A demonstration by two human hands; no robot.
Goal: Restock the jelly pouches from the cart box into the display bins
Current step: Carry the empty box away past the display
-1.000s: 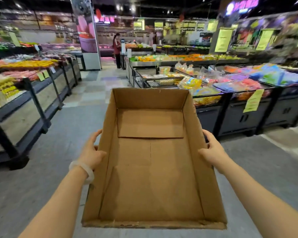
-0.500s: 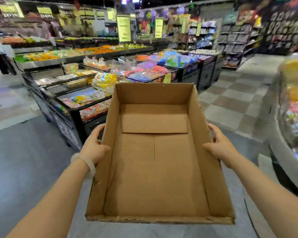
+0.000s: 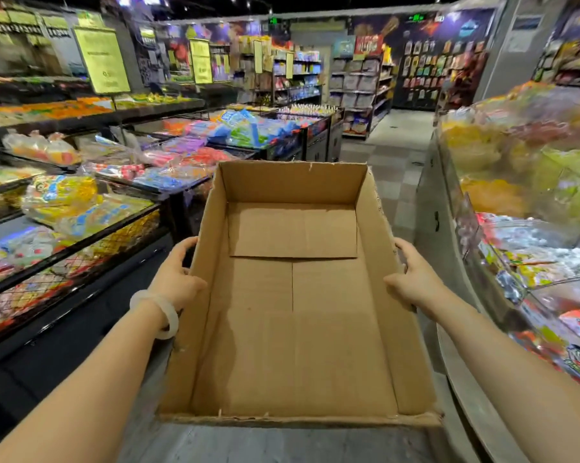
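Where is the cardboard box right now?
In the head view the cardboard box sits centre frame, empty, held between the left hand and right hand, in the aisle between the candy bins and a curved display.

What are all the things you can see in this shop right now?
cardboard box: one, brown, empty, held in the middle
display bins: several, black wire, on the left, holding colourful packets
yellow signs: several, standing above the left displays
clear curved bins: a row, on the right, full of mixed-colour sweets
shelves: several, far back, stocked with packets
floor: grey with checked tiles, running down the aisle
bracelet: one, pale, on the left wrist
left hand: gripping the box's left wall
right hand: gripping the box's right wall
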